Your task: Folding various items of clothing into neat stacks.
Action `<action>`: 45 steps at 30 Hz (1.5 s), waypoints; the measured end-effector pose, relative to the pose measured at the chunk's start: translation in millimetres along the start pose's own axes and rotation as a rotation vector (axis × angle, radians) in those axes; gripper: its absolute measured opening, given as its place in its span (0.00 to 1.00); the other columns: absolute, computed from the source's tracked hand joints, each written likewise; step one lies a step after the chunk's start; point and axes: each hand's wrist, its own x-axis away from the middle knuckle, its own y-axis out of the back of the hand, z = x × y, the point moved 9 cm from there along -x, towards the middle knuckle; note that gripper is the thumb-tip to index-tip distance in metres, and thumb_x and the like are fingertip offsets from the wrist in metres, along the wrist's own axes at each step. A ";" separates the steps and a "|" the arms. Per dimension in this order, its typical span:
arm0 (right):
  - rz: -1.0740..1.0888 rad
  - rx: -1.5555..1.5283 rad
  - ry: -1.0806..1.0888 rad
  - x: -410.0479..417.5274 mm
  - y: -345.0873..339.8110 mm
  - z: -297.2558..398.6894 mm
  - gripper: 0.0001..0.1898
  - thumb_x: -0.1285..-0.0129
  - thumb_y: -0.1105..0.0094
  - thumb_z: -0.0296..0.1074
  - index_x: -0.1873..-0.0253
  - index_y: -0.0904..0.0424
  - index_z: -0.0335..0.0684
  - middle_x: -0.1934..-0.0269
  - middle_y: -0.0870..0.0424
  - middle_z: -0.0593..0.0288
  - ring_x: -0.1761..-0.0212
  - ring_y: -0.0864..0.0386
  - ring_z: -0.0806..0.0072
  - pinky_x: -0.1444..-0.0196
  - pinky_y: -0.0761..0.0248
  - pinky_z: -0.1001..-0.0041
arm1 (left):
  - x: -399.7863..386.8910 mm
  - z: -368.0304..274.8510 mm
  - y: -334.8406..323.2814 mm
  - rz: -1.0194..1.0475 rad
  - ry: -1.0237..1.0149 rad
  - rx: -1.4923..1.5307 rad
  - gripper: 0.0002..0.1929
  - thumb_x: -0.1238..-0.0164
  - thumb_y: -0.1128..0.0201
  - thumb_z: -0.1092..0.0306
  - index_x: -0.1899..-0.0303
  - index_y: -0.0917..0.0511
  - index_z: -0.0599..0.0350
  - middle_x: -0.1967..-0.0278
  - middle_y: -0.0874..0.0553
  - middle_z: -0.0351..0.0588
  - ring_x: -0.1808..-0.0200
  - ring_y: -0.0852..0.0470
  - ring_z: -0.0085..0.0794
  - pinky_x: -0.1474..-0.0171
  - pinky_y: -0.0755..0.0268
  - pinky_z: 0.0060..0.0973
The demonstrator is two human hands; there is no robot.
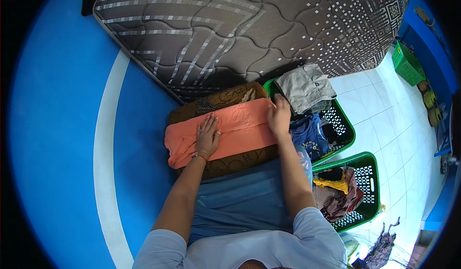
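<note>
A salmon-coloured folded cloth garment (241, 128) lies lengthwise on a surface covered with brown patterned fabric (230, 166), in front of my lap. My left hand (207, 134) rests palm down on the cloth, left of its middle, with its fingers somewhat apart. At the cloth's right end is my right hand (280, 118), seen from its side, touching the edge; its fingers are slightly blurred and partly hidden. Wrinkles run along the middle of the cloth, and its left end is bunched.
Right of the surface, a green plastic laundry basket (347, 125) holds folded grey shorts (306, 87) and a navy garment (311, 134). A second green basket (376, 193) holds crumpled clothes. A patterned mattress (230, 31) leans behind. Another green basket (407, 65) stands farther off on the tiled floor.
</note>
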 end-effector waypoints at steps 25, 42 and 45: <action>0.495 0.368 0.291 80.0 -89.2 72.9 0.34 0.32 0.64 0.59 0.25 0.46 0.50 0.23 0.52 0.62 0.21 0.59 0.62 0.28 0.72 0.39 | 29.4 24.0 23.5 0.241 0.441 -0.442 0.28 0.35 0.47 0.47 0.36 0.30 0.48 0.32 0.34 0.53 0.36 0.35 0.54 0.39 0.41 0.52; 0.519 0.316 0.349 71.0 -71.4 63.5 0.31 0.32 0.58 0.54 0.28 0.40 0.47 0.27 0.42 0.56 0.25 0.46 0.58 0.28 0.56 0.46 | 145.0 31.1 87.2 0.274 0.406 -0.223 0.27 0.41 0.38 0.58 0.40 0.28 0.59 0.39 0.30 0.57 0.44 0.28 0.52 0.46 0.29 0.40; 0.266 -0.127 0.137 57.8 -30.3 30.9 0.25 0.34 0.52 0.47 0.36 0.31 0.40 0.37 0.29 0.50 0.38 0.31 0.56 0.36 0.40 0.56 | 146.8 30.5 102.7 -0.008 0.338 -0.070 0.27 0.40 0.38 0.64 0.38 0.30 0.59 0.37 0.31 0.57 0.40 0.30 0.52 0.41 0.32 0.40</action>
